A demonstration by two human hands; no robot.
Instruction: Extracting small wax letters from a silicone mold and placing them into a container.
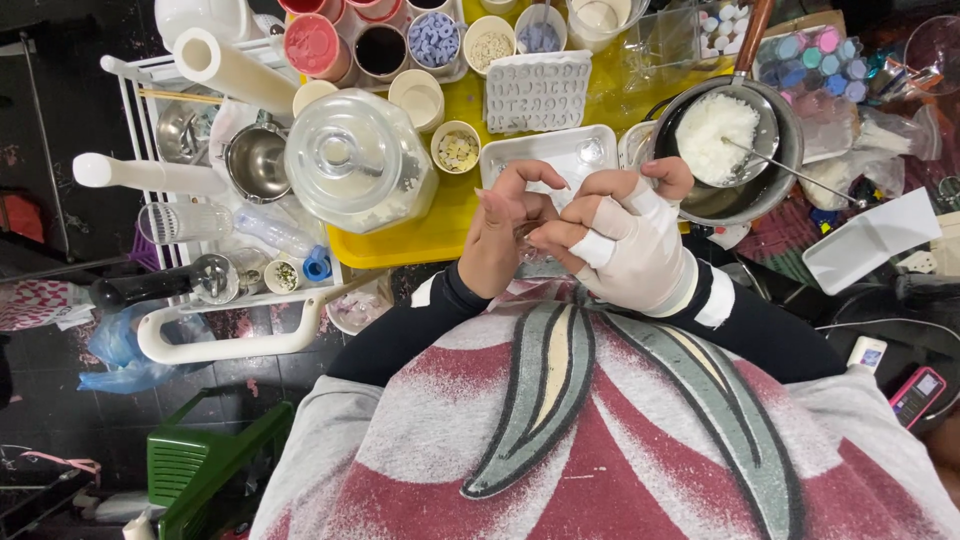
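Cluttered yellow tray [440, 235], glass jar [357, 160], saucepan [735, 150], hands [580, 235] pinching something small, unclear.

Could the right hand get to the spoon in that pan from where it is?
Probably yes. The right hand, wrapped in white bandage, sits just beside the pan, and the spoon handle sticks out over the rim with nothing covering it. Both hands are pinching something small, though.

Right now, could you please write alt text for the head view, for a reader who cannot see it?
A person's bare left hand and white-bandaged right hand meet over a small clear object, too hidden to identify, above a yellow plastic tray bearing a large clear glass jar and a steel saucepan of white flakes.
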